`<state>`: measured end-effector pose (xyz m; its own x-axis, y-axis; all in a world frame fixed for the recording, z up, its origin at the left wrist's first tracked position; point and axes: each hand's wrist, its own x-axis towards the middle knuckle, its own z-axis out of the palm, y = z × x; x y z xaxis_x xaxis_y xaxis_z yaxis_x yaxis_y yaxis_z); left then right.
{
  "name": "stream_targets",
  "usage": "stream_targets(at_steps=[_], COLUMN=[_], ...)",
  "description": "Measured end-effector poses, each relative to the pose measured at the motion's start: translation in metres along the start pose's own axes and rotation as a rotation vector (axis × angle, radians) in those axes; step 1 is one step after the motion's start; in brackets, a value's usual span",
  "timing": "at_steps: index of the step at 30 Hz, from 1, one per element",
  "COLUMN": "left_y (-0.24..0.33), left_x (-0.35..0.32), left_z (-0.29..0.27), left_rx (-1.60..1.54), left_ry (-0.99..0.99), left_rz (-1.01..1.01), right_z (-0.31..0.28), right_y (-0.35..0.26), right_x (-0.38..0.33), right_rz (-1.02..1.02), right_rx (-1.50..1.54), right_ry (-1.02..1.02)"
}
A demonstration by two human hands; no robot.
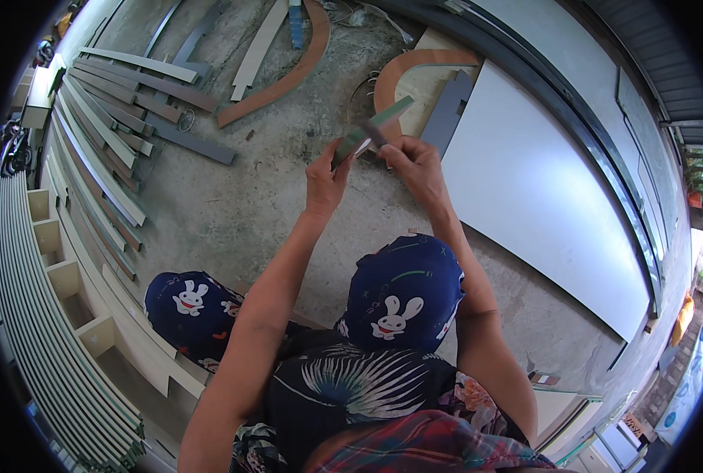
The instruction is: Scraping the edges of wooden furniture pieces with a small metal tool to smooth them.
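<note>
My left hand [327, 180] is raised in front of me, its fingers closed round the lower end of a short narrow green-edged strip [392, 113]. The strip slants up and away to the right. My right hand [416, 167] is closed on a small dark flat piece [372, 132] that crosses the middle of the strip. Whether this dark piece is a blade or a rubbing block I cannot tell; it is slightly blurred. Both hands are above the concrete floor, and my knees in dark blue rabbit-print cloth are below them.
Long narrow boards [123, 150] lie fanned out at left, beside a stack of green-edged panels [44, 315] and box-like compartments [99, 335]. Curved brown pieces [288, 87] lie ahead on the concrete floor [249, 205]. A large white panel [540, 189] lies at right.
</note>
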<state>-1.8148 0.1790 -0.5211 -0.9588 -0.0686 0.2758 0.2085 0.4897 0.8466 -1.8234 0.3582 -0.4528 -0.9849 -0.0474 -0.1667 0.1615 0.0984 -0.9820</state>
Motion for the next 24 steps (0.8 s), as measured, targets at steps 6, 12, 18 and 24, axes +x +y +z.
stream_targets(at_steps=[6,12,18,24], left_y=[0.0,-0.001,-0.043,-0.081], left_x=[0.001,0.003,0.008,0.004], left_z=[0.0,0.003,-0.011,-0.018], left_rx=[-0.002,-0.001,-0.107,-0.881], left_ry=[-0.021,-0.002,0.043,0.254], left_rz=[0.014,0.0,-0.299,-0.605], right_z=[-0.022,-0.105,-0.082,-0.024], right_y=[0.031,0.095,0.084,0.066], right_x=[0.036,0.088,0.059,0.025], right_rz=[0.064,0.109,0.152,-0.045], right_rx=[-0.124,-0.337,0.038,-0.097], right_ry=[-0.097,0.294,0.273,0.034])
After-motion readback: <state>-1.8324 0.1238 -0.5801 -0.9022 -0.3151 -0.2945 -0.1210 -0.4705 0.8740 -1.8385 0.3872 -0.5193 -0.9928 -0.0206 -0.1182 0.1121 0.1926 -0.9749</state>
